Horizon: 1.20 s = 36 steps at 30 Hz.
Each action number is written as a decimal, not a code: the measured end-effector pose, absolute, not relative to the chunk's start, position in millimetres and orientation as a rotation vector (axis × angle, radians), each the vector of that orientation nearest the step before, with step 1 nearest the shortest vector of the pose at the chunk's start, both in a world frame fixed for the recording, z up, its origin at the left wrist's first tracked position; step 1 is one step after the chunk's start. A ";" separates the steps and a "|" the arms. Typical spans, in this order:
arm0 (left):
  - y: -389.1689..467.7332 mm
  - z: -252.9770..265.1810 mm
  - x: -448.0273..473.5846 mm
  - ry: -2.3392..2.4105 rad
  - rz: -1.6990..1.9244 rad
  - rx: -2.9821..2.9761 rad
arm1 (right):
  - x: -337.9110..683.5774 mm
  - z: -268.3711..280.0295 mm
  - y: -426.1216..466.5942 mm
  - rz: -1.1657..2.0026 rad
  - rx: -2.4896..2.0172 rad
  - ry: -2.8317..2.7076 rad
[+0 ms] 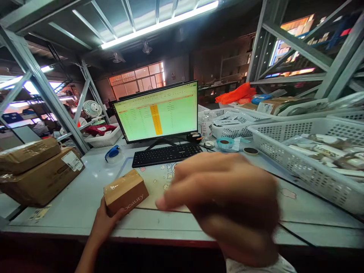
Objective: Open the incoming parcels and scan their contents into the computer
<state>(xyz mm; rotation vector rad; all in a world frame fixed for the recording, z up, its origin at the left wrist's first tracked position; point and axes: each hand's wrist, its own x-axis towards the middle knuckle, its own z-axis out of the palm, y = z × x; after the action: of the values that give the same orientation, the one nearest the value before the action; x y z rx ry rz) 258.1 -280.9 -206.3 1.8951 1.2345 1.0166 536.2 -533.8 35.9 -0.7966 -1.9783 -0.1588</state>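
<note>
A small brown cardboard box (pixel 126 191) with the word "beauty" on its front side stands on the table, tape shining on its top. My left hand (pixel 109 216) grips its lower left corner, thumb along the front and the other fingers mostly behind it. Close to the camera, my right hand (pixel 224 201) is raised over the table's front part, blurred, to the right of the box and apart from it. Its fingers are curled in; whatever lies inside them, if anything, is hidden.
A monitor (pixel 159 113) and a black keyboard (pixel 165 154) stand behind the box. Taped cartons (pixel 42 174) are stacked at left. White baskets (pixel 307 151) with packed goods line the right. A tape roll (pixel 224 143), a bottle (pixel 206 125) and a blue tool (pixel 112 152) lie between.
</note>
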 end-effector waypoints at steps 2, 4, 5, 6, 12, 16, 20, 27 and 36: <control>-284.0 -203.3 260.5 1.244 1.016 1.901 | 536.9 38.4 -516.4 -0.124 -0.787 -1.990; -286.8 -200.7 263.2 1.249 1.035 1.895 | 538.6 40.1 -498.7 -0.076 -0.869 -2.047; -287.8 -199.5 264.5 1.243 1.045 1.890 | 539.4 40.9 -490.3 -0.044 -0.928 -2.075; -288.6 -198.4 265.5 1.235 1.047 1.886 | 540.1 41.5 -481.7 -0.006 -0.979 -2.102; -286.7 -194.3 264.2 1.256 0.949 1.905 | 557.3 12.1 -417.8 0.207 -1.618 -2.130; -279.8 -198.5 259.8 1.239 0.935 1.922 | 592.5 -51.8 -393.6 0.260 -2.466 -2.014; -271.3 -209.1 258.0 1.234 0.940 1.927 | 625.2 -101.4 -399.6 0.641 -2.556 -1.908; -270.5 -212.8 256.4 1.220 0.955 1.987 | 620.8 -116.0 -405.9 0.540 -2.551 -1.969; -279.7 -217.9 243.3 0.832 1.118 2.183 | 605.0 -130.6 -390.7 0.544 -1.748 -1.928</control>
<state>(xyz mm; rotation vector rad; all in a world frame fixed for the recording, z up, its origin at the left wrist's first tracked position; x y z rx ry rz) 243.3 -279.7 -217.9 2.1829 0.8318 1.1178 605.0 -390.7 -130.6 -1.7476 -1.9276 0.5436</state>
